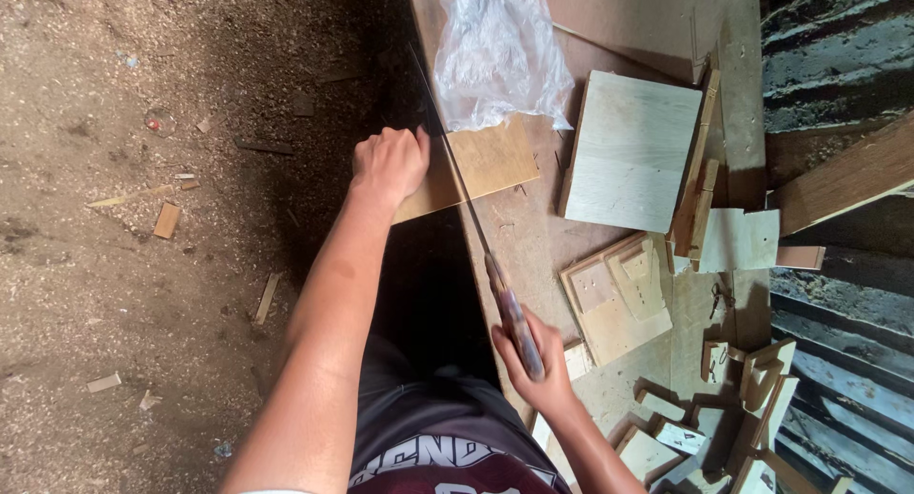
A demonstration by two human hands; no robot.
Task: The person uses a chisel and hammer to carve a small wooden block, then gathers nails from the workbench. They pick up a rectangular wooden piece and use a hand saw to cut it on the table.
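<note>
At the workbench edge (533,237): your left hand (388,163), fingers closed over the overhanging end of a thin plywood piece (481,166), pressing it down. Your right hand (533,361), fingers wrapped round the handle of a handsaw (476,223), blade lying across that piece just beside your left hand. Behind it: crumpled clear plastic bag (497,51). Right: pale square board (630,151), small offcuts (705,427).

On the table (533,237) lie one saw (476,229), one clear plastic bag (495,51) at the far end and one large pale square board (630,151). One thin board (481,166) overhangs the left edge. Small wood offcuts (705,427) crowd the near right corner, too jumbled to count.
</note>
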